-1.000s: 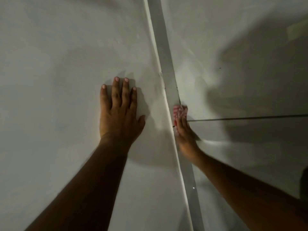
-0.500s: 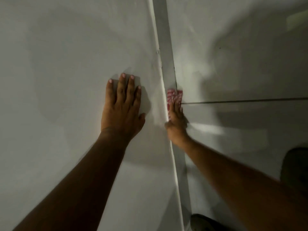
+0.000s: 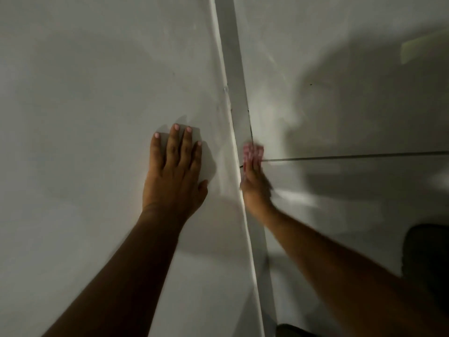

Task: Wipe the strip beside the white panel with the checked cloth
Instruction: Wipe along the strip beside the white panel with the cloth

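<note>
The wiping stroke itself is the step in hand: the right hand (image 3: 255,188) presses the checked cloth (image 3: 252,153) against the grey strip (image 3: 230,59) that runs up the scene just beside the white panel (image 3: 97,93). The red-and-white cloth shows only past the fingertips, at the point where a dark seam line (image 3: 352,155) on the surface to the right meets the strip; the rest of it is hidden under the palm. The right fingers (image 3: 254,166) lie straight and close together, flat on the cloth rather than curled round it, though the hand is blurred and the exact hold cannot be made out. The left hand (image 3: 173,176) rests flat on the white panel, well clear of the strip, its fingers (image 3: 178,147) stretched out and only slightly apart, holding nothing; it looks to be bracing the body. Much of the strip lies above the cloth and a length below the wrist, so the job seems partway through at best. The next move calls for steady pressure and a straight slide along the strip, keeping the cloth under the fingertips so it does not bunch or slip off onto the panel edge (image 3: 224,93)
</note>
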